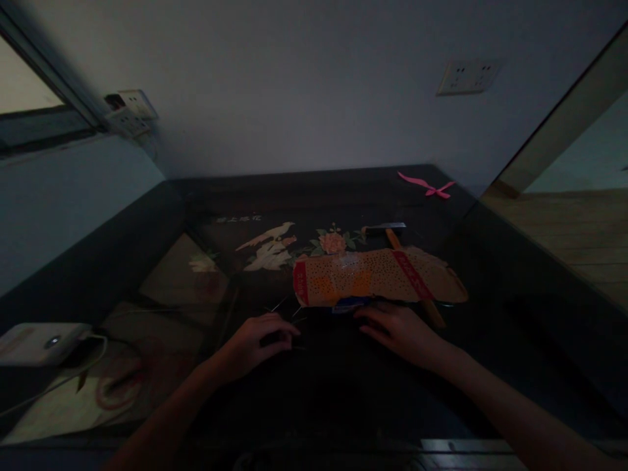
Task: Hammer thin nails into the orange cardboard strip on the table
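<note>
My left hand (265,340) is low over the dark tabletop, its thumb and fingertips curled close together. Thin, light, wire-like pieces (298,312) show around its fingertips; whether one is pinched there is too dark to make out. My right hand (397,327) lies with fingers stretched out and thumb apart, beside a small blue packet (349,303). Just beyond both hands is a flat brown cardboard piece (377,275) with red bands, orange patches and many small holes. A hammer (394,237) lies under it, its head sticking out behind and its wooden handle end in front.
A pink ribbon-like strip (428,187) lies at the back right. On the left, a white device (44,343) with a cable rests near a pale sheet (63,409). Wall sockets (470,76) are on the wall behind the dark table (304,196), which has a bird-and-flower picture.
</note>
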Available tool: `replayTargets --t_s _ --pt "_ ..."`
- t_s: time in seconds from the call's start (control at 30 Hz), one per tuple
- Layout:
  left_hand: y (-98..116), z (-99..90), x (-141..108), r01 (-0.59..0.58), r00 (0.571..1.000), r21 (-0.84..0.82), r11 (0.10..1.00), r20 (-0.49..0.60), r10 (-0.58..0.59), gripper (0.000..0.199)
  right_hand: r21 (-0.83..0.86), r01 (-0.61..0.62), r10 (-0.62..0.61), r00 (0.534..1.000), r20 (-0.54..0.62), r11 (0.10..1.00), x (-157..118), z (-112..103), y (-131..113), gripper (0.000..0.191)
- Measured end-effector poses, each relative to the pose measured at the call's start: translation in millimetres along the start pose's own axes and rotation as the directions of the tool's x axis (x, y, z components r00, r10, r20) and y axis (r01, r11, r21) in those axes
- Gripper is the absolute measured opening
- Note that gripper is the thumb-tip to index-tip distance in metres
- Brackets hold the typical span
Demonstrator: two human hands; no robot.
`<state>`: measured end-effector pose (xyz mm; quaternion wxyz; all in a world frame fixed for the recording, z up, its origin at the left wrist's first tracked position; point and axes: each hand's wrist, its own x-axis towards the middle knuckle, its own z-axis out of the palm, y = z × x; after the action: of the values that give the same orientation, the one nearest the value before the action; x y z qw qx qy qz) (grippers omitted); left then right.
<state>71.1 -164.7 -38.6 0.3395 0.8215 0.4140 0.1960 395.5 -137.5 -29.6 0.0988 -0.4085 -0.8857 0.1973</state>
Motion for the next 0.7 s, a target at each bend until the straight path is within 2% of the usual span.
replayTargets --t_s 0.13,0.27,0.43,0.6,0.7 --pt "1.6 -2.7 2.6 -0.007 1.0 -0.017 1.0 -0.006 0.007 0.03 -0.006 0.009 -0.009 1.0 0.017 1.0 0.1 -2.5 -1.5 0.023" --pt "0.4 -5.1 4.2 -0.008 1.0 -0.085 0.996 0.009 0.009 0.024 -0.002 0.006 -0.006 1.0 0.026 1.0 -0.8 -4.5 -2.5 0.023" --pt "-2.2 -11.4 2.6 0.04 0.999 -0.172 0.984 -0.012 -0.043 0.016 0.015 0.001 -0.001 1.0 0.022 1.0 -1.5 -5.8 -2.0 0.023" --pt "6.7 -21.3 1.2 0.079 0.978 -0.324 0.943 -0.157 -0.136 0.017 0.028 0.0 0.0 1.0 0.021 1.0 -2.3 -7.0 0.2 0.021" --pt "19.2 -28.7 6.3 0.056 0.958 -0.439 0.897 -0.23 -0.172 0.022 0.037 0.002 -0.003 0.999 0.032 0.999 -4.2 -8.4 2.7 0.022"
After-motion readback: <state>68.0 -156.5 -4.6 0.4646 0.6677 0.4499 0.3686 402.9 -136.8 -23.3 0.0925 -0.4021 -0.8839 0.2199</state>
